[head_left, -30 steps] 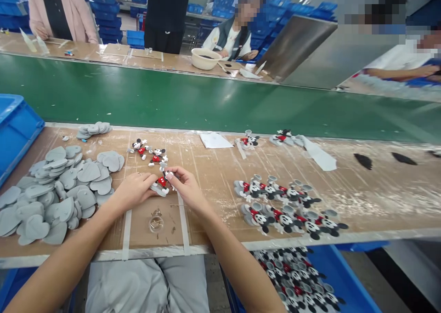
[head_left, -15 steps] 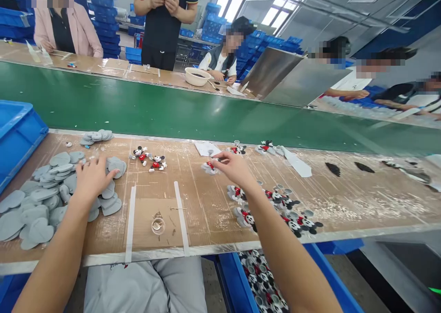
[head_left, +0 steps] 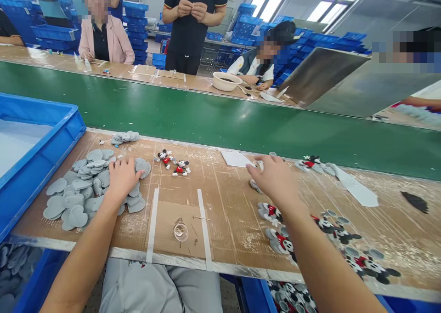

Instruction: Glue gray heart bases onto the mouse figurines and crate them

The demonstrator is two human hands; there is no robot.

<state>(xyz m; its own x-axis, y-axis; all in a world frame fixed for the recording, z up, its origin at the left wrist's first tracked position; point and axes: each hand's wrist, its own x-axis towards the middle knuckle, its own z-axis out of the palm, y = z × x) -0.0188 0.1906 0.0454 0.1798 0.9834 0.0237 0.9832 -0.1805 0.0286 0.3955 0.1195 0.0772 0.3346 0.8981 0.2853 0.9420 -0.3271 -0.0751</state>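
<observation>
My left hand rests on a pile of grey heart-shaped foam pieces, its fingers lying on them. My right hand hovers low over the wooden table top, just right of a white paper sheet. Under its fingers lies a partly hidden grey-backed Mickey Mouse piece. Two rubber Mickey Mouse figures lie between my hands. Further Mickey pieces with grey backing spread out in front of my right forearm.
A blue crate stands at the table's left end. A glass dish sits on cardboard between white tape strips. A blue bin below the front edge holds Mickey pieces. A green conveyor belt runs behind, with co-workers beyond it.
My right hand has moved right along the table, and the Mickey piece now lies there under it. My left hand stays on the hearts. The view has turned, showing more of the blue crate.
</observation>
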